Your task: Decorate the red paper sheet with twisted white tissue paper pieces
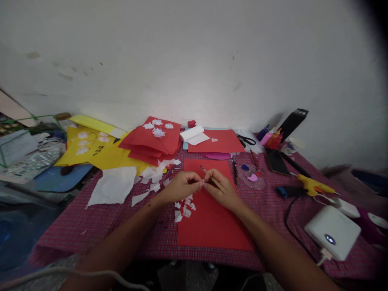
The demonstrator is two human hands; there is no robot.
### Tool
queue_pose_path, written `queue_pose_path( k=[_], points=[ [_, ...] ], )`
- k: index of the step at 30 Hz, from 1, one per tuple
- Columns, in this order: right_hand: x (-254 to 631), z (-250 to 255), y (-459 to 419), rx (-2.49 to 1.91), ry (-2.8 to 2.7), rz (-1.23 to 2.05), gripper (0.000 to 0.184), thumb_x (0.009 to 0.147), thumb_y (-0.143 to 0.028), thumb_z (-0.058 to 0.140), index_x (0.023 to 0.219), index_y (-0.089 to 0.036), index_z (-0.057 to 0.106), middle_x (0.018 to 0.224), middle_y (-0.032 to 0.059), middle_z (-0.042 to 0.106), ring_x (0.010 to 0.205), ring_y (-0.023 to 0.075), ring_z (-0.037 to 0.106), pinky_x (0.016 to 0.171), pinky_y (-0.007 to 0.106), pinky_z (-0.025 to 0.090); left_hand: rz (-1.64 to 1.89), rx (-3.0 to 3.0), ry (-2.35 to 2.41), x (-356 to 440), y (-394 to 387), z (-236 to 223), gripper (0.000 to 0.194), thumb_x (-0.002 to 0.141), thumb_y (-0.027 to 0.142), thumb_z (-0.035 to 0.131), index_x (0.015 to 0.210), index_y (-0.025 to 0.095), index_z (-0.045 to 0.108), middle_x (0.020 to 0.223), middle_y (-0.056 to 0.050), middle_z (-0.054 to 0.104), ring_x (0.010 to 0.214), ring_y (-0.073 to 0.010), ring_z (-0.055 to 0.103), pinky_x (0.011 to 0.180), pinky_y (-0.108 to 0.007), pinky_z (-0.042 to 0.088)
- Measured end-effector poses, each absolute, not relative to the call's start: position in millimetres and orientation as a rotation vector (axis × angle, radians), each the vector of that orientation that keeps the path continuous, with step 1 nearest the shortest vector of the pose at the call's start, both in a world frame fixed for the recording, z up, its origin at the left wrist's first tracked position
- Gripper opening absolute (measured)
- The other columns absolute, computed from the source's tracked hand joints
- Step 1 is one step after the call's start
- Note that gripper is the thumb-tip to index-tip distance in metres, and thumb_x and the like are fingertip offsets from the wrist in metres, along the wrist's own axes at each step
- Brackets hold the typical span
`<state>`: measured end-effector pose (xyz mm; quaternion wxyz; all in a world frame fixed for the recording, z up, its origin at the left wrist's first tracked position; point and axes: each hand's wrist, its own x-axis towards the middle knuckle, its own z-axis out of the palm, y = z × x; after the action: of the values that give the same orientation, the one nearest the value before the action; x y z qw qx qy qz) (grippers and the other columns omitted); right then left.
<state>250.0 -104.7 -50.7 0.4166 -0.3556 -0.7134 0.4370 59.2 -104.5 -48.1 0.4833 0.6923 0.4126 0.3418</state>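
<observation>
White sheet: a thin square (112,186) lies flat, well to the left of the fingers.
Torn strips: ragged white pieces (154,174) spread between that square and the fingers; loose, some overlapping.
Left hand: thumb and forefinger pinched together (185,186) on a tiny white bit (203,183); no gap shows at the tips.
Small scraps: white pieces (185,209) lie just below the left fingers, on the left edge of a red sheet (216,230) running beneath both hands; keeping wrists clear would likely spare them.
Right hand: fingertips drawn in (220,189) to meet the white bit; the fingers also grip a slim wooden tool (218,184), point up and left; a light twist, the point angled away, should suit thin paper best.
Palette: a clear dish (251,182) sits right of the fingers, apart; colored patches within.
Glue gun: yellow (312,186); farther right, well clear of the fingers.
</observation>
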Motion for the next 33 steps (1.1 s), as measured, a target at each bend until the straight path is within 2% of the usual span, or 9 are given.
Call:
queue_pose_path(
  k=[12, 23, 26, 30, 33],
  points=[
    [250.5, -50.6, -104.9, -0.895, -1.811, 1.108, 0.008, 0.082, -0.018, 0.057, 0.085, -0.021, 0.051, 0.077, -0.002, 0.048, 0.07, 0.0139, 0.044, 0.065, 0.026, 0.037, 0.796, 1.692, 0.96, 57.6, -104.0, -47.0, 0.018, 0.083, 0.028, 0.056, 0.076, 0.014, 0.063, 0.067, 0.001, 0.059, 0.06, -0.0096, 0.051, 0.057, -0.021, 0.038],
    [248.9, -50.0, -105.0, -0.9, -1.783, 1.108, 0.008, 0.081, -0.02, 0.059, 0.083, -0.021, 0.051, 0.075, -0.0024, 0.048, 0.067, 0.0135, 0.044, 0.063, 0.026, 0.037, 0.812, 1.692, 0.972, 57.4, -104.9, -44.8, 0.016, 0.084, 0.027, 0.054, 0.077, 0.015, 0.062, 0.067, 0.001, 0.058, 0.059, -0.009, 0.049, 0.056, -0.02, 0.036],
    [248.8, -51.9, -103.6, -0.906, -1.723, 1.091, 0.01, 0.081, -0.021, 0.06, 0.084, -0.022, 0.051, 0.078, -0.0013, 0.051, 0.069, 0.0141, 0.048, 0.065, 0.026, 0.041, 0.826, 1.609, 0.979, 58.7, -104.9, -43.6, 0.015, 0.084, 0.028, 0.055, 0.078, 0.015, 0.06, 0.067, 0.001, 0.06, 0.059, -0.0095, 0.053, 0.057, -0.021, 0.039],
    [250.2, -50.8, -102.3, -0.836, -1.589, 1.235, 0.02, 0.078, -0.023, 0.064, 0.092, -0.023, 0.05, 0.096, 0.0023, 0.06, 0.081, 0.0165, 0.057, 0.074, 0.03, 0.046, 0.809, 1.413, 0.88, 60.2, -105.6, -40.7, 0.018, 0.085, 0.033, 0.057, 0.08, 0.016, 0.056, 0.067, -0.001, 0.063, 0.058, -0.0108, 0.057, 0.06, -0.023, 0.046],
    [251.6, -47.7, -101.7, -0.853, -1.584, 1.268, 0.019, 0.077, -0.023, 0.065, 0.088, -0.023, 0.05, 0.09, 0.0015, 0.061, 0.08, 0.0167, 0.057, 0.074, 0.031, 0.046, 0.789, 1.375, 0.829, 59.8, -106.4, -39.6, 0.02, 0.085, 0.036, 0.058, 0.082, 0.016, 0.055, 0.067, -0.001, 0.062, 0.057, -0.0109, 0.057, 0.059, -0.024, 0.046]
  ],
)
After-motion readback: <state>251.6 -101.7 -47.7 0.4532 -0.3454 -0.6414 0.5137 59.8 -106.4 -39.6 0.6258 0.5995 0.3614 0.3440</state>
